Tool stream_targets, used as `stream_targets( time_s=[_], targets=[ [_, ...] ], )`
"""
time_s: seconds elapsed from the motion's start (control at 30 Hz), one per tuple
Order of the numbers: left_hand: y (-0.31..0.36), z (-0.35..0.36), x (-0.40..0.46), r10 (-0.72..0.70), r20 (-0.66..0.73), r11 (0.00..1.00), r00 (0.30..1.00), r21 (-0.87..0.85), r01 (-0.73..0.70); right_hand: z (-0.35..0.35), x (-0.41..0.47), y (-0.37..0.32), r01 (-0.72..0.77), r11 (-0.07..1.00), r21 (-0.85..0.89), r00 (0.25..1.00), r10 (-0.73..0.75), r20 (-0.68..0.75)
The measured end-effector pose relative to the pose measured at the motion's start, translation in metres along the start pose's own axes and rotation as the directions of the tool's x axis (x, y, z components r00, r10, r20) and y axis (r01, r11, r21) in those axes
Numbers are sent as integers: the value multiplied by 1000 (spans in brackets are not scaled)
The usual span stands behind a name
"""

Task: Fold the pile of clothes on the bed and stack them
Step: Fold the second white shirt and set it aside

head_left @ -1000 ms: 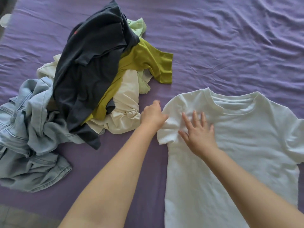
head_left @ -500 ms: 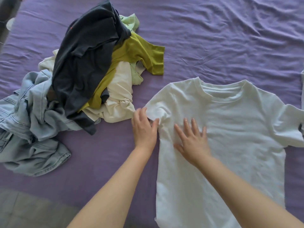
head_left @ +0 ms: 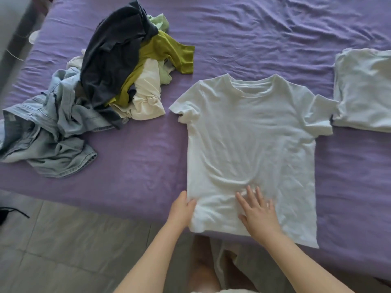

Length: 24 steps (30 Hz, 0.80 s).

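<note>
Right hand [head_left: 259, 212] presses flat, fingers spread, on the shirt [head_left: 249, 134]; left hand [head_left: 182, 209] pinches its hem corner. Collar points away.

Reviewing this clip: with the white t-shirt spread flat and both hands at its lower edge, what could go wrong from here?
1. The white t-shirt has its hem hanging over the edge of the bed; it may slide toward the floor.
2. Ripples sit above the right hand; folding now could trap creases.
3. Its right sleeve touches the folded white garment; folding that side may disturb it.
</note>
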<state>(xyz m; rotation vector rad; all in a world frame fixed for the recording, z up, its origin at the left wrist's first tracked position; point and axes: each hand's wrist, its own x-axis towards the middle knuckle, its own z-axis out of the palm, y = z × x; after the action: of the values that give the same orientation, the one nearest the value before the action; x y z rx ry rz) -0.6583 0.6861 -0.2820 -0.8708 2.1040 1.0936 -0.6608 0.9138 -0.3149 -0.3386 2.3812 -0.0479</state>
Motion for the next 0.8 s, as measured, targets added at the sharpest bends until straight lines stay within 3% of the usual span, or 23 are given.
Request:
stream_targets(
  time_s=[0.13,0.27,0.37,0.47,0.53,0.67,0.8],
  targets=[
    [-12,-12,-13,48,-217,990,975,141,-17,9,-24,19,-14,1000,25,1000,14,1],
    [-5,-9,-11,13,-239,889,971,448,98,9,-37,37,-26,993,111,998,32,-52],
    [10,17,-9,227,-269,803,936,596,-23,8,-48,55,-191,967,171,957,222,-186],
    [40,62,-10,472,-36,679,881,653,-337,10,-57,73,-398,858,324,866,468,-175],
    [64,97,-10,522,163,576,837,656,-488,11,-60,81,-439,792,424,835,534,-135],
    [95,154,-8,480,419,360,771,707,-608,14,-62,91,-348,688,637,804,568,-175],
    [110,168,1,390,535,123,749,776,-618,25,-71,110,-472,628,619,746,659,-100]
  ],
)
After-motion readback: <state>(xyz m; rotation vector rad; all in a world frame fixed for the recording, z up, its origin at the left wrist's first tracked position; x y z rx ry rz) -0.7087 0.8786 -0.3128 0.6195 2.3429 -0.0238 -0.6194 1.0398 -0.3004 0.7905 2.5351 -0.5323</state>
